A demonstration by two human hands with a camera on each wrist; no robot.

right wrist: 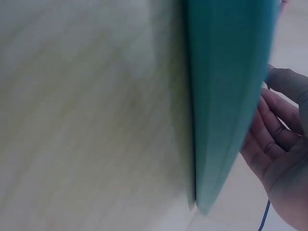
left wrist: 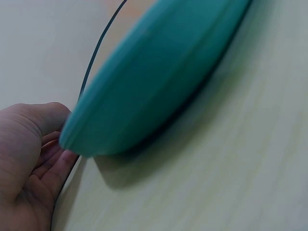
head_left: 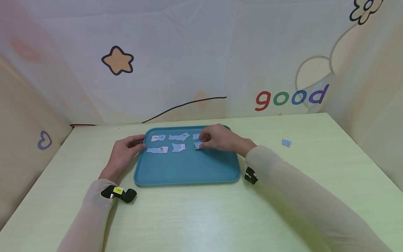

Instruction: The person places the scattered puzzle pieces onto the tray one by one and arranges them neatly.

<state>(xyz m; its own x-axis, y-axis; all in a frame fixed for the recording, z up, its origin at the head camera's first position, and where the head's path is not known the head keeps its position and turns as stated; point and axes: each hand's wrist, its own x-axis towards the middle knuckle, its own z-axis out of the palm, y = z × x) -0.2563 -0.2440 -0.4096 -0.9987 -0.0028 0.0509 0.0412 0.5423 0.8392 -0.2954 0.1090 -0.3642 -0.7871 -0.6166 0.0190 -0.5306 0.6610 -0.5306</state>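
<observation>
A blue-green tray (head_left: 185,171) lies on the table with several torn paper pieces on it in two rows. My left hand (head_left: 124,150) grips the tray's left rim; the left wrist view shows the thumb over the edge and the fingers beside it. Over the tray's right part, my right hand (head_left: 218,137) pinches a small blue paper piece (head_left: 197,145) at the right end of the lower row. Another piece (head_left: 195,137) just above it is partly covered by the fingers. In the right wrist view the tray's side wall (right wrist: 226,96) hides the fingertips.
One loose blue paper piece (head_left: 286,142) lies on the pale wooden table (head_left: 195,217), right of the tray. A printed cloth (head_left: 182,63) hangs behind the table's back edge, with cloth on both sides too. Black wrist cameras are strapped at both sleeves.
</observation>
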